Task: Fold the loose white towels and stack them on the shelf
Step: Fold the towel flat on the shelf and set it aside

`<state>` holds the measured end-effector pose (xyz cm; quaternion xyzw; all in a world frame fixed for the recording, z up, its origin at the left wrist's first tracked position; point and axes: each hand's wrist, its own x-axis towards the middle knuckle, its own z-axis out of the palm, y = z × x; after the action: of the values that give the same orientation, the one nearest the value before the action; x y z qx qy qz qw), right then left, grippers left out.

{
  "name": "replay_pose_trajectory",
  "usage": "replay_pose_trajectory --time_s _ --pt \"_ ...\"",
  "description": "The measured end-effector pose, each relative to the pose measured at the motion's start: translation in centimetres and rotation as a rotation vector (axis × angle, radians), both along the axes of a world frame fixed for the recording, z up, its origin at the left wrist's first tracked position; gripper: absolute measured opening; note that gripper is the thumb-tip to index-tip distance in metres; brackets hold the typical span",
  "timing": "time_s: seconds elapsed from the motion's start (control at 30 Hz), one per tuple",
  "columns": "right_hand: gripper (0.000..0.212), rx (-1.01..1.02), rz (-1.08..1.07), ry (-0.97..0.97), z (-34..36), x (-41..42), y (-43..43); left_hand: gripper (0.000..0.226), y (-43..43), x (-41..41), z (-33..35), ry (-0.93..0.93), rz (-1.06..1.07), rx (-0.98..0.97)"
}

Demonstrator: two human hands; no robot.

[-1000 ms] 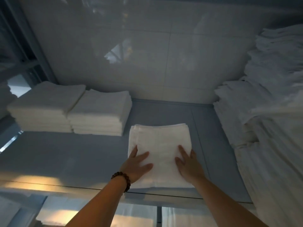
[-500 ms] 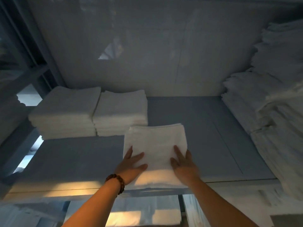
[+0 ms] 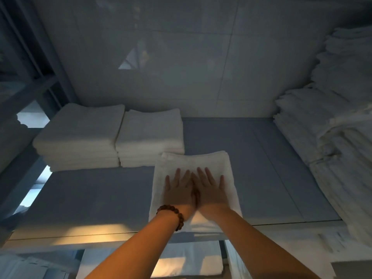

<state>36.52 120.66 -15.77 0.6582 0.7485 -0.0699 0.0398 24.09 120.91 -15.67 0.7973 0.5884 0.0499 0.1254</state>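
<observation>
A folded white towel (image 3: 193,161) lies flat on the grey shelf (image 3: 96,194), near its front edge. My left hand (image 3: 179,190), with a bead bracelet on the wrist, and my right hand (image 3: 211,190) press flat on the towel's middle, side by side and touching, fingers spread. Neither hand grips anything. Two neat stacks of folded white towels (image 3: 80,137) (image 3: 150,137) stand at the back left, the nearer one just left of the towel's far corner.
A tall heap of loose white towels (image 3: 332,137) fills the shelf's right side. A tiled wall (image 3: 181,57) closes the back. A metal frame post (image 3: 30,57) rises at the left. More folded towels (image 3: 181,260) lie on a lower shelf.
Both hands slid inward from the towel's near corners to its middle and now touch. The towel has stayed in place on the shelf; the camera view shifted.
</observation>
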Motion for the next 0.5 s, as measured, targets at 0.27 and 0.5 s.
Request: replay_pose_trajectory --time_s 0.27,0.5 --pt "0.058 -0.053 -0.196 0.066 -1.4 5.9 -0.1 0.06 1.3 -3.5 -2.2 0.116 -0.023 -0.08" --pt "0.059 -0.15 -0.171 0.315 -0.3 7.5 0.3 0.069 1.2 -4.4 -0.6 0.079 -0.086 -0.186"
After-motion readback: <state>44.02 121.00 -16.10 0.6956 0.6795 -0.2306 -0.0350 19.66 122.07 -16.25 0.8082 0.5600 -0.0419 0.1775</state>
